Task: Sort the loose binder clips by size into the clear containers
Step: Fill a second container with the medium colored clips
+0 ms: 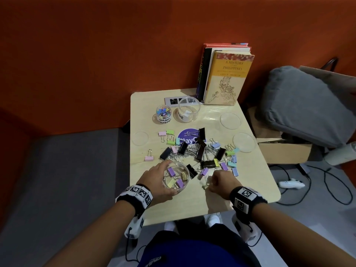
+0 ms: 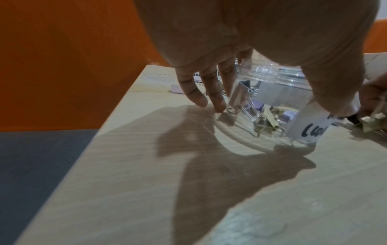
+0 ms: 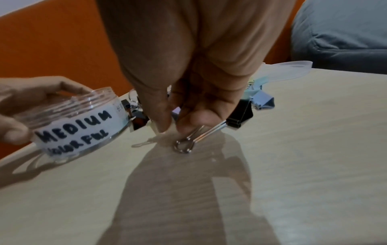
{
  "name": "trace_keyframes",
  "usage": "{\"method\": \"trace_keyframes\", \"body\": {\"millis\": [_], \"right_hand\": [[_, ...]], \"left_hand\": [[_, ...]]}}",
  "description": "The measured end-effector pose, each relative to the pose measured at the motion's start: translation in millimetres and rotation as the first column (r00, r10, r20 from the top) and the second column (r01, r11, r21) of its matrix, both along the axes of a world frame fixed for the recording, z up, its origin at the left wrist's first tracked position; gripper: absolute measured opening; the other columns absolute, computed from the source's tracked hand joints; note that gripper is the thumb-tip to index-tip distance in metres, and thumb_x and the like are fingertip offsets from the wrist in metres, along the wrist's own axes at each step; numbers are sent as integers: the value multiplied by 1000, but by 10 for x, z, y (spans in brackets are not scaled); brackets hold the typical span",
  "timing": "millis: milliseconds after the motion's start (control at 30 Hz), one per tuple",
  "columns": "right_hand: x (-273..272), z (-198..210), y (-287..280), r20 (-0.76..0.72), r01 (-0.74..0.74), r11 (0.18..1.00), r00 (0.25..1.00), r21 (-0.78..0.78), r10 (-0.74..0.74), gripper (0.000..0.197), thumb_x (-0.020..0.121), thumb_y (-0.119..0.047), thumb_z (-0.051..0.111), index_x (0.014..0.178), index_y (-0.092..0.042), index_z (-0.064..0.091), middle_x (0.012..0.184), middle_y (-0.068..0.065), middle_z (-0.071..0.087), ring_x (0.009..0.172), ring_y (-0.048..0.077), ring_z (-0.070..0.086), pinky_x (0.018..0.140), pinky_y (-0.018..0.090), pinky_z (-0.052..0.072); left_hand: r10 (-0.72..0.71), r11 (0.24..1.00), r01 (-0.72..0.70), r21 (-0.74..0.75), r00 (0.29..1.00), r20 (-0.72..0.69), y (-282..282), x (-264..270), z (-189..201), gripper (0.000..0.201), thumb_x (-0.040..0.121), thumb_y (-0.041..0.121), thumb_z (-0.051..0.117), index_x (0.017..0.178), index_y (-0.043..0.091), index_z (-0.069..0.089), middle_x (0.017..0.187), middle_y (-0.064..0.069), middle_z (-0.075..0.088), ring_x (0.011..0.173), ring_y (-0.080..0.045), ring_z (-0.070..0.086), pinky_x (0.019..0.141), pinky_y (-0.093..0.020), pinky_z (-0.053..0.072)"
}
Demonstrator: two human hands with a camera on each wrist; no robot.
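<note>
Orange partition walls enclose a pale wooden table (image 1: pixel 250 170) on grey floor; loose binder clips (image 1: pixel 200 151), black and pastel, lie heaped at the table's centre over a blue round sticker (image 1: pixel 185 134), with one pink clip (image 1: pixel 149 157) apart on the left; medium jar (image 1: pixel 175 177), clear, labelled "MEDIUM COLORFUL", stands near the front edge beside the heap, holding purple, yellow and tan clips; left hand (image 1: pixel 157 179) grasps this jar, thumb on the near wall and fingers around the far side; right hand (image 1: pixel 222 180), just right of the jar, has thumb and fingertips (image 3: pixel 188 122) drawn together at the table surface over a small pale clip (image 1: pixel 205 181), though whether they actually grip it cannot be told; a black clip (image 3: pixel 238 114) with silver wire handles lies touching those fingers; small jar (image 1: pixel 163 114), labelled "SMALL COLORFUL" and filled with tiny clips, stands at the back left; beside it a larger clear jar (image 1: pixel 188 110), label partly hidden; three clear lids (image 1: pixel 230 120) lie separately around the heap; upright books (image 1: pixel 223 74) stand at the rear; grey cushion (image 1: pixel 304 105) on cardboard box (image 1: pixel 285 153) to the right.
</note>
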State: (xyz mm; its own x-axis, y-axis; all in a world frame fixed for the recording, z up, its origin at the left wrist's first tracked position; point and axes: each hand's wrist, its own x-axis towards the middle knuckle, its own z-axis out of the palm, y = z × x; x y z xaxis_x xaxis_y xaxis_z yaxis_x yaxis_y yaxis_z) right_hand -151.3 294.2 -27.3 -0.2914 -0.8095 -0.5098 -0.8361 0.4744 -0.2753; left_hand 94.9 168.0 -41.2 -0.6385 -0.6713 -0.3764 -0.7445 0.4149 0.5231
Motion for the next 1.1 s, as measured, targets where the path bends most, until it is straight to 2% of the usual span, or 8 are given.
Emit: {"method": "trace_keyframes", "body": {"millis": [200,367,567,667,767,867,1000,1100], "right_hand": [[-76,134,-40,221,122,987,970,-104,-97,23,82,-19,73,72,-20,52,67,-8,61,54,2,58,46,12,37],[-4,325,-247,380,109,968,925,-226,-15,13,83,-20,71,78,-25,60,75,-8,66,64,7,60,64,27,50],[263,414,-479,464,-40,979,876,-199,130,17,90,-27,69,106,-22,66,85,-10,70,57,2,62,63,22,53],[234,363,-466,397,-14,982,913,-186,88,19,92,-26,65,111,-24,65,89,-7,72,60,6,63,67,28,57],[71,250,-398,206,41,970,979,-238,9,14,92,-19,60,102,-21,69,93,-3,72,80,11,65,78,28,53],[-118,160,-314,68,54,970,997,-237,-39,14,88,-14,58,94,-19,70,93,1,71,87,19,64,73,28,49],[-193,85,-212,64,17,985,998,-171,-6,9,84,-22,65,93,-24,66,92,-2,66,88,19,61,70,28,47],[-131,32,-191,82,7,990,997,-143,5,27,80,-32,74,105,-24,67,96,-2,64,86,17,59,71,27,47]], "left_hand": [[1,1000,-1,8,1000,-8,-3,10,-21,111,54,61,86,144,37,26,142,7,51,124,-18,52,100,-38,47],[6,1000,-6,22,1000,-8,-12,10,-28,111,52,62,85,143,39,25,141,8,51,124,-17,52,100,-39,48],[-1,1000,1,9,1000,-8,-7,8,-24,113,52,60,87,144,36,26,141,6,52,123,-19,53,99,-38,48],[-3,1000,3,11,1000,-14,8,11,-11,111,53,60,85,144,36,26,140,6,52,120,-19,54,97,-37,49],[0,1000,0,14,1000,-8,8,12,-4,110,55,59,84,145,35,26,142,5,50,122,-20,52,98,-36,48],[3,1000,-3,19,1000,-14,4,11,-7,110,55,59,86,145,35,25,144,6,49,125,-19,51,100,-36,47],[5,1000,-5,4,1000,-9,1,12,-25,110,55,60,86,144,36,25,143,7,50,125,-18,51,99,-36,47],[3,1000,-3,1,1000,-4,-4,16,-38,111,55,60,86,145,36,25,143,6,49,124,-19,51,99,-36,47]]}}
